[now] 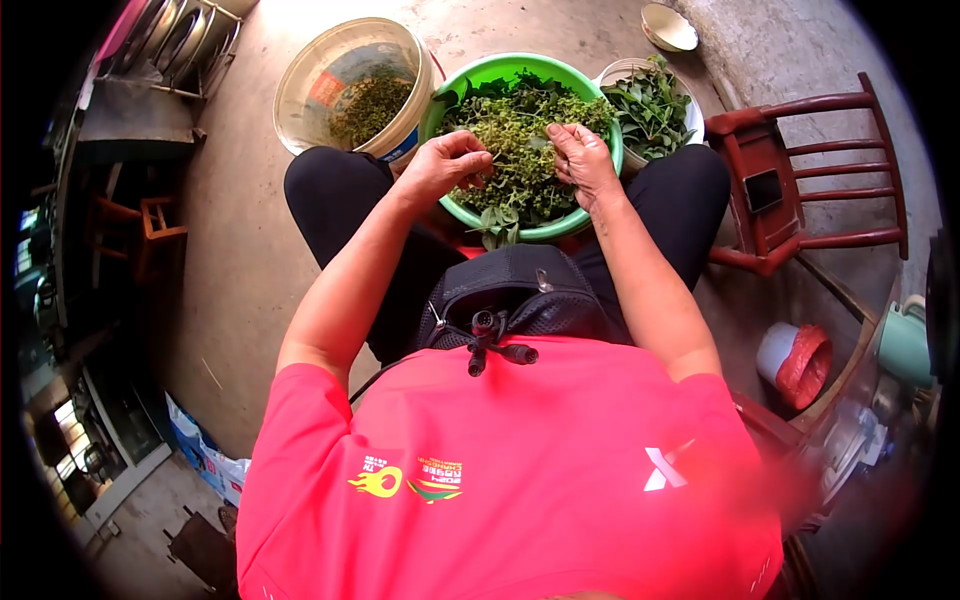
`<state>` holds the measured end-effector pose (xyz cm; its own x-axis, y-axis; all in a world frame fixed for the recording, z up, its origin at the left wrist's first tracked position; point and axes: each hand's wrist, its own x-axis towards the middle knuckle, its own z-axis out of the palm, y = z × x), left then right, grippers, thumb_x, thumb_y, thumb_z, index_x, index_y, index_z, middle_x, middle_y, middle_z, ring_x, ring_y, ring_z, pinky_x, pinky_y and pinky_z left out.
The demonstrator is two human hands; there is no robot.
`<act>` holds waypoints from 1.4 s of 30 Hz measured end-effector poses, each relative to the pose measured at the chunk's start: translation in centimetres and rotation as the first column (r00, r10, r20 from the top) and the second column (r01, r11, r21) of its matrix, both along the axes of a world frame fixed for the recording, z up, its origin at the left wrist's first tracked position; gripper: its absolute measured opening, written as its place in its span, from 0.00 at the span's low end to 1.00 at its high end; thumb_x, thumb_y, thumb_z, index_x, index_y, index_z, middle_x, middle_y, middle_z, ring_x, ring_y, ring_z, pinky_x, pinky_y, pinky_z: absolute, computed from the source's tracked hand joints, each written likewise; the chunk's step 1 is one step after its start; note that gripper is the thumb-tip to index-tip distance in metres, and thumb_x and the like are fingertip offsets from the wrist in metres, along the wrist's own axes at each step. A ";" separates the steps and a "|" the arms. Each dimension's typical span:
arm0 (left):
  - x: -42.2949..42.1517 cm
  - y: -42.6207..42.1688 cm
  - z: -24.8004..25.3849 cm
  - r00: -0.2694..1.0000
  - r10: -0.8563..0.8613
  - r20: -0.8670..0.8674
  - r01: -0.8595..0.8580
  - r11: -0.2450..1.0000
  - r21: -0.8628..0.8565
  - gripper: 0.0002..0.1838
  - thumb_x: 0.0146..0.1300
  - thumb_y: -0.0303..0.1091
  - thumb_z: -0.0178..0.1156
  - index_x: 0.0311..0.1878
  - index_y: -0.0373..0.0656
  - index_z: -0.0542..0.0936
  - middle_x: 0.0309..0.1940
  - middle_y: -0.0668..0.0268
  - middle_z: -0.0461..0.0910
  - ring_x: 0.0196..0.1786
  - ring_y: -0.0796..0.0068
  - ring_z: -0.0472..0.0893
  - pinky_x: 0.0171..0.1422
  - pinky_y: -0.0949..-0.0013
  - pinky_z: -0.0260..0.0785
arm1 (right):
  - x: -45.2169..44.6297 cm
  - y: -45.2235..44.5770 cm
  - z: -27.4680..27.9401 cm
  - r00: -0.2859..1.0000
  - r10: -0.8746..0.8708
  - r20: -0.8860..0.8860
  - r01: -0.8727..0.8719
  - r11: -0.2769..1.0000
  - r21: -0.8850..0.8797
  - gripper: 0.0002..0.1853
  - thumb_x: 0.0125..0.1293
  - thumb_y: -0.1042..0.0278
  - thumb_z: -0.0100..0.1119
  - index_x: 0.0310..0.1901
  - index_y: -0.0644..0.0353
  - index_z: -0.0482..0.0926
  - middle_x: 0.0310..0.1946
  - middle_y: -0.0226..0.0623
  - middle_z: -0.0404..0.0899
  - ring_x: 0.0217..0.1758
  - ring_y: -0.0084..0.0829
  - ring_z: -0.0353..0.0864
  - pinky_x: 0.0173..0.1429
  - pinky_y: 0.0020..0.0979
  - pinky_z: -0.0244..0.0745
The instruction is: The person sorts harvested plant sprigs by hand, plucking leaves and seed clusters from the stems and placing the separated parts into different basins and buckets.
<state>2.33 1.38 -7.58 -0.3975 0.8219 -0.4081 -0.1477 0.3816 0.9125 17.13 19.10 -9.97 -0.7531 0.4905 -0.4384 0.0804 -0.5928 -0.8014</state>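
A bright green basin (612, 105) stands between my knees, heaped with sprigs of small green berries (520, 130) and some leaves. My left hand (452, 165) is over the left side of the heap, its fingers curled together; what they pinch is too small to make out. Over the right side, my right hand (583, 160) has thumb and finger pinched at a thin green sprig, partly hidden by the fingers. The two hands are apart, with berry clusters between them.
Left of the basin is a large pale bucket (300, 85) with loose green berries at its bottom. A white bucket (697, 120) of leaves stands to the right. Beyond it are a red-brown wooden chair (780, 225) and a small bowl (668, 27) on the floor.
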 end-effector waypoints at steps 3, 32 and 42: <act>-1.1 -0.3 -0.2 0.994 0.078 0.074 -0.083 0.995 0.060 0.07 0.65 0.37 0.60 0.37 0.43 0.77 0.31 0.69 0.82 0.28 0.82 0.79 0.32 0.78 0.70 | 0.6 1.1 -0.2 0.997 -0.050 -0.052 0.044 0.993 -0.111 0.12 0.64 0.59 0.61 0.32 0.53 0.69 0.18 0.21 0.62 0.15 0.14 0.58 0.17 0.19 0.51; -1.6 -0.2 -1.5 0.915 -0.106 -0.389 -0.007 0.961 -0.278 0.06 0.58 0.32 0.62 0.38 0.44 0.77 0.23 0.71 0.76 0.26 0.82 0.75 0.27 0.74 0.67 | 1.5 1.8 -0.5 0.997 -0.007 -0.081 -0.017 0.957 -0.289 0.04 0.65 0.69 0.54 0.40 0.55 0.72 0.25 0.29 0.72 0.20 0.19 0.66 0.18 0.19 0.57; -1.2 -0.1 -0.5 0.737 0.321 0.595 -0.371 0.928 -0.041 0.05 0.63 0.33 0.59 0.37 0.52 0.72 0.27 0.74 0.75 0.26 0.81 0.75 0.30 0.79 0.70 | 0.9 -2.1 1.4 0.926 0.371 0.061 -0.367 0.927 -0.075 0.11 0.66 0.58 0.58 0.42 0.55 0.80 0.24 0.18 0.70 0.17 0.11 0.65 0.17 0.14 0.54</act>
